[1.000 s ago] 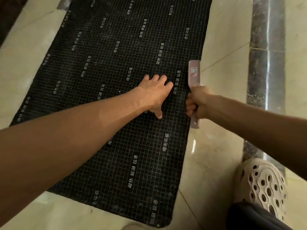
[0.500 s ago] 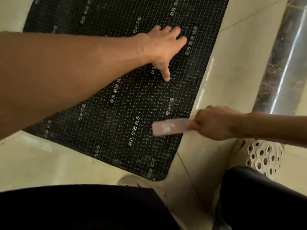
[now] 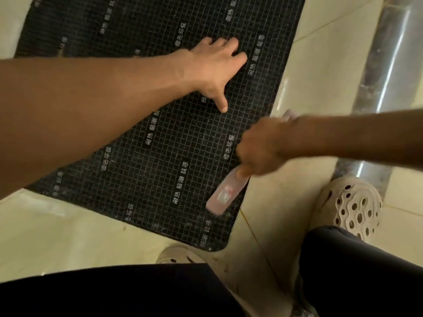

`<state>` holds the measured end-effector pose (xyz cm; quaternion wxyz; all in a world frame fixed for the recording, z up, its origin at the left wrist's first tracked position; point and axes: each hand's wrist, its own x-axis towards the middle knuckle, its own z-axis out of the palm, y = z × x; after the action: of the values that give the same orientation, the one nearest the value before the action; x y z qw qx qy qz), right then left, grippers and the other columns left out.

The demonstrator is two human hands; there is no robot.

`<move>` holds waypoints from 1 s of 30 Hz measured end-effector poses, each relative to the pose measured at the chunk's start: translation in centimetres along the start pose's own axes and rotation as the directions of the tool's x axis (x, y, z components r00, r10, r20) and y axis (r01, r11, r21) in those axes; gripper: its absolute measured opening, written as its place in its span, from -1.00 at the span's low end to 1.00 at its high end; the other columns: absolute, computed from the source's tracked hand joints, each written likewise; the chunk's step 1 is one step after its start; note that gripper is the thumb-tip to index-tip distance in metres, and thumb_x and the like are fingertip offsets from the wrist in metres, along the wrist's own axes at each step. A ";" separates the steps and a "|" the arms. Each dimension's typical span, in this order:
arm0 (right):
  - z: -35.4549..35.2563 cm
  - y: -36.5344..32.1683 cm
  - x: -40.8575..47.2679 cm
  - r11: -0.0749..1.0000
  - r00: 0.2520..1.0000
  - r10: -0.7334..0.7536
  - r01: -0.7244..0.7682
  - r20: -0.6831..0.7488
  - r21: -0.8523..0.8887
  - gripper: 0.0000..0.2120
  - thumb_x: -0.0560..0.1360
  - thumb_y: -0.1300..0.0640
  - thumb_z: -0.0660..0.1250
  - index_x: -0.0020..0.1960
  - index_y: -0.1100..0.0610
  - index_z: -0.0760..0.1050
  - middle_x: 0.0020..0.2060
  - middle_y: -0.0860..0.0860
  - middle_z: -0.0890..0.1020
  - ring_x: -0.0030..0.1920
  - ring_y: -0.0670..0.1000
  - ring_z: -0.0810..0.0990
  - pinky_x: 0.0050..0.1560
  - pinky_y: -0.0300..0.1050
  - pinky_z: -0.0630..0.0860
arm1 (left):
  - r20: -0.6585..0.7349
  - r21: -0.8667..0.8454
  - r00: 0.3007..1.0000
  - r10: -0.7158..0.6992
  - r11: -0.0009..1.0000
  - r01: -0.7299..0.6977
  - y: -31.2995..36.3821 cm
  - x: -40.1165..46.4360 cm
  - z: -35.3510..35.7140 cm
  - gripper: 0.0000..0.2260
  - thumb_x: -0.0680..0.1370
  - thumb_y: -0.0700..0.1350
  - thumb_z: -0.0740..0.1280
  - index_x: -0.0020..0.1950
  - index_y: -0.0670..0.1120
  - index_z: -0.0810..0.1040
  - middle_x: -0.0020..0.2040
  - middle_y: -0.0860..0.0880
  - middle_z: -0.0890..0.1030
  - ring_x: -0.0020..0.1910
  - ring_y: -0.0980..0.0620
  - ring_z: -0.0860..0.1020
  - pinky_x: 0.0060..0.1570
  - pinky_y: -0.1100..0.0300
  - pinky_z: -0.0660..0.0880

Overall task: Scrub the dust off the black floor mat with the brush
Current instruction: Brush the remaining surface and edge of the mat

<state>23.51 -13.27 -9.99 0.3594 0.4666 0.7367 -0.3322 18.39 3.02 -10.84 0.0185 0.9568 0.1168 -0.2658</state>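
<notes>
Cream tile floor [image 3: 68,232] carries everything; no worktop, no containers in view. Right hand [image 3: 263,147] has its grip curled round the brush [image 3: 225,193] near one end, fingers wrapped on the handle, so the pinkish body sticks out down-left past the knuckles. Other end pokes out behind the wrist. Brush head sits over the mat's [image 3: 160,156] near right corner, close to its right edge; frame is blurred there, so contact with the mat can't be confirmed. Bristles not visible, likely facing down.

Left hand [image 3: 215,67] is flat on the mat further up, fingers spread, thumb pointing back toward the person, holding nothing. Judged purpose: pinning the mat so it doesn't slide on the smooth tile while the brush works. Keeping that hand well apart from the brush leaves the near corner free for strokes.

Mat is black with a fine pale grid and rows of printed characters, lying flat on the floor, running away from the person at a slant. Pale smudges near the near edge look like dust, so scrubbing seems unfinished there.

Outward: perforated beige shoe [image 3: 357,207] right of the mat, second shoe [image 3: 178,256] at its near edge, dark trousers [image 3: 114,291] below, shiny grey stone strip [image 3: 384,53] along the right.
</notes>
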 end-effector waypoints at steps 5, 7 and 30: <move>0.9 -2.3 1.0 0.990 0.989 -0.141 0.142 0.043 -0.022 -0.55 0.59 -0.33 0.07 -0.24 0.00 0.32 -0.29 -0.05 0.51 -0.29 -0.06 0.49 -0.13 -0.05 0.54 | -0.042 0.016 0.997 0.071 0.997 -0.070 -0.1 -0.3 0.9 0.12 0.20 0.37 0.55 0.57 -0.05 0.11 0.53 -0.20 0.18 0.47 -0.22 0.26 0.46 -0.22 0.18; -0.5 0.6 1.0 0.995 0.997 -0.072 0.072 -0.001 -0.073 -0.54 0.57 -0.36 0.10 -0.22 0.00 0.37 -0.30 -0.06 0.51 -0.32 -0.10 0.46 -0.29 -0.14 0.43 | -0.078 0.021 0.991 0.113 0.994 -0.111 0.1 -0.7 1.5 0.11 0.21 0.37 0.54 0.58 -0.04 0.10 0.54 -0.19 0.18 0.47 -0.21 0.25 0.47 -0.22 0.17; 1.5 -2.9 0.7 0.966 0.974 -0.171 0.135 -0.150 -0.222 -0.49 0.53 -0.38 0.15 -0.29 0.03 0.40 -0.38 -0.05 0.56 -0.38 -0.02 0.54 -0.37 -0.16 0.41 | -0.080 0.147 0.988 0.131 0.982 -0.118 0.9 -2.6 3.5 0.13 0.17 0.49 0.46 0.55 -0.04 0.14 0.54 -0.22 0.18 0.46 -0.23 0.26 0.46 -0.24 0.17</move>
<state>20.94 -15.17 -10.94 0.3168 0.3937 0.8292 -0.2388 14.68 1.28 -12.50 -0.0383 0.9720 0.0382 -0.2289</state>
